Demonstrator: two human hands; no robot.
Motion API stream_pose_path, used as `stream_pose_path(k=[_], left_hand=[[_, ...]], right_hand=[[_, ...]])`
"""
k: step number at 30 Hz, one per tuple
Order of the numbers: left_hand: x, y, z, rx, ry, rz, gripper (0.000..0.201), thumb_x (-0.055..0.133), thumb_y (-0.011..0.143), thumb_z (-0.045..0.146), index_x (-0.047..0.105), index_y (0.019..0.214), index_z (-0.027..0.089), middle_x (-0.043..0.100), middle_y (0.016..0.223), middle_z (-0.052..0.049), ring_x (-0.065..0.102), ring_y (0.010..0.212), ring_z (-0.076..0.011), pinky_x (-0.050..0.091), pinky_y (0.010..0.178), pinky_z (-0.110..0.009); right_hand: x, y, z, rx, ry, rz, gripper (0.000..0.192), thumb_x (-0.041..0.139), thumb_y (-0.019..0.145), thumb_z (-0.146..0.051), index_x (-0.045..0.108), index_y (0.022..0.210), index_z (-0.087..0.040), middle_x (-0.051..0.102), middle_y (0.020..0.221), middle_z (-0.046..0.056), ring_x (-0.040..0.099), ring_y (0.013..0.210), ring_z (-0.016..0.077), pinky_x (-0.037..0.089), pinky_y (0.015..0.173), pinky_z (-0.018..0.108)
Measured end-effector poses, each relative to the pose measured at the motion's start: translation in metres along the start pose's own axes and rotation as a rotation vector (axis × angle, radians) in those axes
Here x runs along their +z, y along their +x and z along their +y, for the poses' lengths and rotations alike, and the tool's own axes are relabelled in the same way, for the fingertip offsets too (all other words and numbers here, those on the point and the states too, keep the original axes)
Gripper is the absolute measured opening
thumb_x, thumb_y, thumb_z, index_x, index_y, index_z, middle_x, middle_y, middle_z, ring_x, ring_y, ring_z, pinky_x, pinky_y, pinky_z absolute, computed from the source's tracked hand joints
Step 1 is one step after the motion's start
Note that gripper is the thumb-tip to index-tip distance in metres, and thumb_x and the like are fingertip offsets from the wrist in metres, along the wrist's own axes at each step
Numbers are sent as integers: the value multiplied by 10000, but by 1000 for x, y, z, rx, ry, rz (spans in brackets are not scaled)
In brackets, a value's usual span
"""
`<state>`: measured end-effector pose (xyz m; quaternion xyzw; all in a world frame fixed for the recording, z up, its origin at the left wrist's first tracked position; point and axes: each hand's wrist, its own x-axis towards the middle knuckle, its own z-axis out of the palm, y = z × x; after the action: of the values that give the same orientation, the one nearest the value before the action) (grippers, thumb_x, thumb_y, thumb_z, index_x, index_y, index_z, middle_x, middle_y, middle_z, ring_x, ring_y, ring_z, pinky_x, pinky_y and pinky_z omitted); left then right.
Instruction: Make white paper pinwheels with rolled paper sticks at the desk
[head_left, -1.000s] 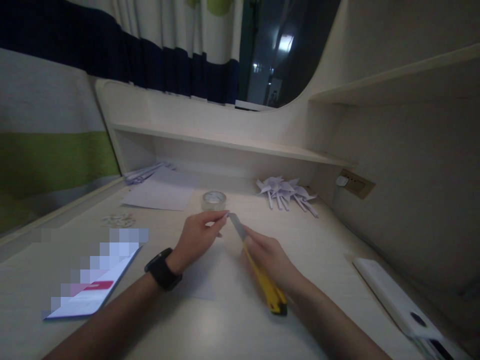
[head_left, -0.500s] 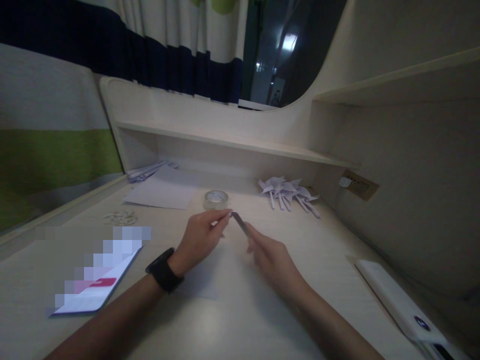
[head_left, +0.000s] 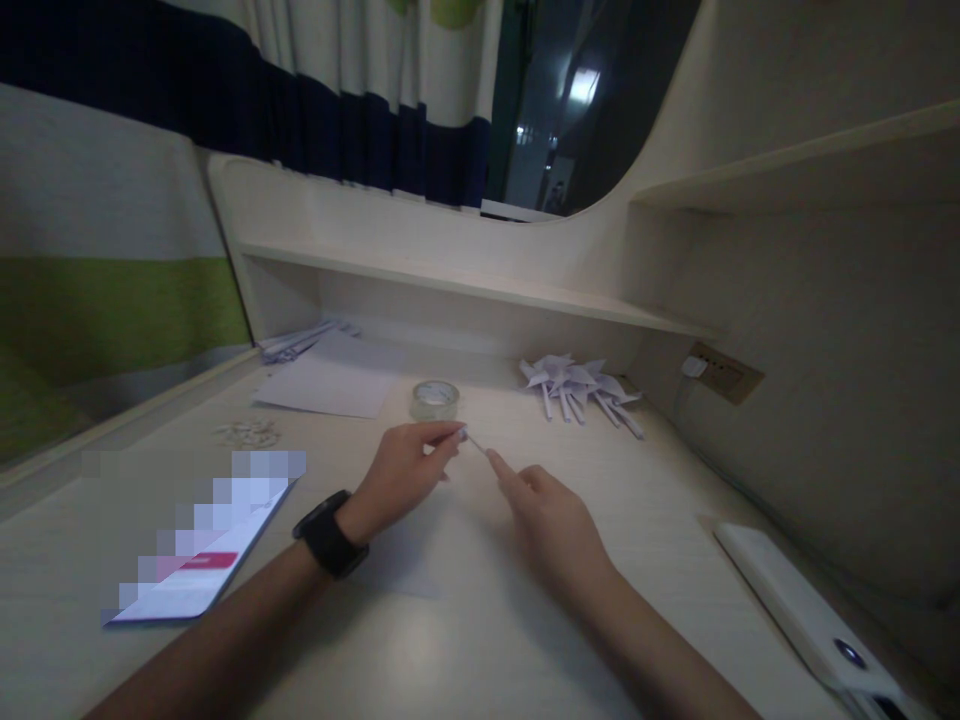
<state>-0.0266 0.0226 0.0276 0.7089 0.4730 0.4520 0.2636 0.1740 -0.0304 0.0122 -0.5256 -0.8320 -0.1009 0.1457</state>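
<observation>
My left hand (head_left: 411, 465), with a black watch at its wrist, is closed in a pinch. A tiny white piece (head_left: 463, 433) shows at its fingertips, too small to name. My right hand (head_left: 551, 510) is closed around a thin, narrow blade-like tool (head_left: 477, 443), now seen nearly edge-on. The tool's tip meets or almost meets the white piece; its rear part is hidden in my fingers. Just beyond my left fingertips stands a roll of clear tape (head_left: 435, 400). A pale paper sheet (head_left: 401, 565) lies beneath my left wrist.
Paper pinwheels (head_left: 562, 378) lie at the back right. White sheets (head_left: 330, 375) and rolled paper sticks (head_left: 304, 342) are at the back left. Small pale bits (head_left: 251, 433) lie near a tablet (head_left: 202, 575). A long white device (head_left: 787, 595) borders the right side, below a wall socket (head_left: 724, 372).
The blade-like tool has turned from showing its dark flat side to nearly edge-on. My right hand has rotated slightly, its index finger lying along the tool. My left hand keeps its pinch.
</observation>
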Motion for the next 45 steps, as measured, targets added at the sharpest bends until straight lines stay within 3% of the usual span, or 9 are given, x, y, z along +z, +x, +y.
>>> stream_pose_path(k=[8, 13, 20, 24, 29, 33, 37, 41, 45], left_hand=[[-6, 2, -7, 143, 229, -60, 270, 508, 869, 329, 727, 987, 224, 740, 914, -39, 672, 677, -181, 486, 598, -250], [-9, 3, -1, 264, 390, -156, 269, 472, 855, 236, 733, 807, 193, 724, 743, -49, 642, 713, -195, 411, 638, -257], [-5, 1, -4, 287, 509, -227, 301, 450, 854, 212, 698, 686, 179, 695, 661, -72, 627, 644, -194, 356, 577, -261], [-2, 0, -8, 278, 508, -174, 273, 455, 851, 210, 725, 839, 177, 730, 800, -94, 658, 763, -221, 420, 665, -286], [-1, 2, -7, 277, 432, -68, 290, 459, 877, 238, 708, 1012, 174, 733, 945, -99, 668, 857, -232, 465, 765, -317], [-1, 1, -4, 275, 343, 9, 288, 468, 891, 252, 699, 1052, 194, 727, 999, -77, 668, 894, -223, 477, 807, -317], [0, 1, -3, 207, 205, 6, 300, 467, 908, 285, 682, 1099, 198, 731, 937, -60, 672, 694, -173, 514, 674, -272], [-1, 2, -1, 127, 62, 15, 288, 484, 908, 296, 684, 1096, 207, 733, 886, -32, 643, 596, -139, 516, 577, -235], [-3, 3, 2, 152, 72, 112, 251, 537, 887, 310, 699, 1058, 223, 724, 1016, -30, 675, 786, -169, 534, 737, -268]], right_hand=[[-8, 2, -2, -5, -258, 29, 642, 522, 826, -100, 376, 1386, -378, 547, 905, 94, 477, 794, 234, 385, 655, 328], [-8, 1, -2, -35, -323, 73, 488, 501, 880, -154, 467, 1316, -371, 547, 893, 108, 443, 797, 246, 350, 660, 355], [-6, -1, -14, -60, -368, 114, 363, 442, 927, -215, 521, 1270, -304, 543, 861, 112, 433, 778, 248, 326, 647, 368], [-4, 2, -11, -33, -323, 88, 410, 490, 899, -189, 510, 1281, -335, 552, 866, 108, 446, 790, 243, 351, 661, 358], [-1, 4, 3, 16, -205, 31, 660, 536, 807, -83, 389, 1384, -369, 578, 934, 85, 505, 814, 218, 409, 677, 310], [1, 5, 8, 32, 159, 31, 614, 443, 844, -98, 346, 1422, -284, 610, 929, 69, 562, 808, 187, 447, 709, 300], [-5, 8, 4, 162, 908, -50, 465, 384, 927, -271, 401, 1387, -212, 630, 817, 36, 567, 627, 136, 469, 608, 278], [-16, 9, 4, 309, 1571, -253, 529, 471, 896, -439, 427, 1341, -157, 610, 717, 19, 526, 492, 115, 431, 472, 245], [-22, 10, 15, 356, 1775, -256, 408, 563, 854, -418, 496, 1165, -162, 583, 641, -10, 528, 501, 108, 410, 474, 216]])
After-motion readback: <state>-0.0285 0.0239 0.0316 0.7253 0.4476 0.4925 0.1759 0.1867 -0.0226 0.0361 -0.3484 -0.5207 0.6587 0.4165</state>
